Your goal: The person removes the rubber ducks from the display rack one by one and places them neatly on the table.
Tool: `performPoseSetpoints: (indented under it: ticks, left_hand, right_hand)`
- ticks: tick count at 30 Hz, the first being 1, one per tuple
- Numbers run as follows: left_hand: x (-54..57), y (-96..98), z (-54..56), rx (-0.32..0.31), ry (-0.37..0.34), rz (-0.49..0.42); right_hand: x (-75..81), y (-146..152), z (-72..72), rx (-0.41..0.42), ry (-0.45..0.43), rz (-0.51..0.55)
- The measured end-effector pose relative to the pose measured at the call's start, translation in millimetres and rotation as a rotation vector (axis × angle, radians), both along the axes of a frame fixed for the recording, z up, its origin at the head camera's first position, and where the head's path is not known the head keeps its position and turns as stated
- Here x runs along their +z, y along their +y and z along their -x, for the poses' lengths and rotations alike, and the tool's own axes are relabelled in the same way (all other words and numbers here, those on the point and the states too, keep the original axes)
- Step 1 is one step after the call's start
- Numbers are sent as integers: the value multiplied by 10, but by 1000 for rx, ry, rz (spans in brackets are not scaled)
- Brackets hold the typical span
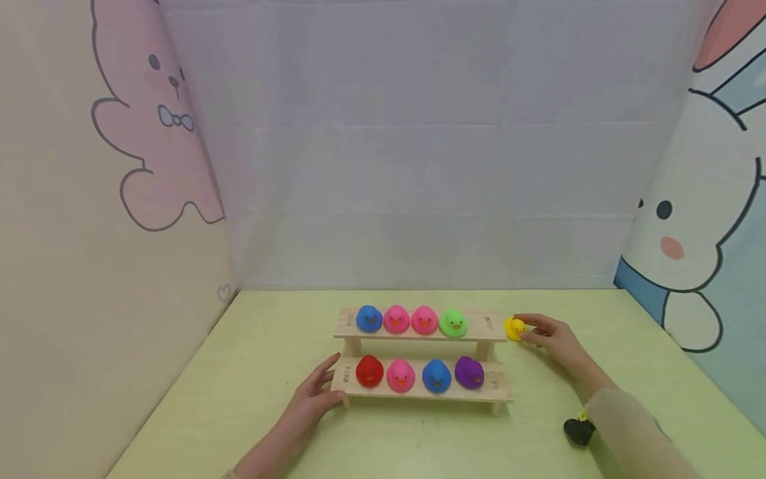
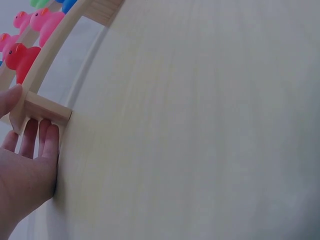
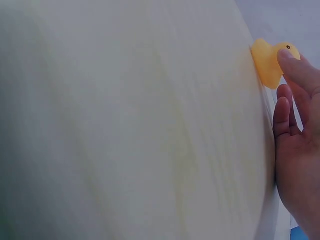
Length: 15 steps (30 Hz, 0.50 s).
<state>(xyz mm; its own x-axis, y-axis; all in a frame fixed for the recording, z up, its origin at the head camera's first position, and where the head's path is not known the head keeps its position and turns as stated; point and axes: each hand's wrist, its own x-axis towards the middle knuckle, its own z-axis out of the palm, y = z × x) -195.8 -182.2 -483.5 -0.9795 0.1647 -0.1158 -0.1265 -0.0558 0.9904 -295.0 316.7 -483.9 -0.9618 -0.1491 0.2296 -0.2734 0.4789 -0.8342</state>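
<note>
A two-tier wooden rack (image 1: 487, 326) stands on the table with rubber ducks on both shelves. Its upper shelf carries a blue duck (image 1: 369, 319), two pink ducks and a green duck (image 1: 453, 323); the lower one bears a red duck (image 1: 369, 371), a pink, a blue and a purple duck (image 1: 469, 372). My left hand (image 1: 311, 396) grips the lower shelf's left end, thumb on one side and fingers on the other around the support (image 2: 47, 107). Just right of the upper shelf, my right hand (image 1: 558, 340) pinches a yellow rubber duck (image 3: 267, 62) by its head, close to the table.
A black duck (image 1: 578, 432) with a bit of yellow lies on the table near my right forearm, partly behind the sleeve (image 1: 628, 426). The pale yellow table (image 1: 269, 332) ends at a white back wall (image 1: 419, 199). Printed side panels with cartoon animals stand left and right.
</note>
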Motion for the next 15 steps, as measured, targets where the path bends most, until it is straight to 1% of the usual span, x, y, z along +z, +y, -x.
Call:
performPoseSetpoints:
  ticks: [8,11,15]
  left_hand:
    - [0,-6,0,-12,10,-4]
    - [4,-4,-6,-14,11,-5]
    - [-14,-11,13,-13,-3,-1]
  right_hand:
    - [2,2,0,0,-60,17]
    - [3,-2,-3,2,-60,13]
    - [-1,1,-6,1,-49,13]
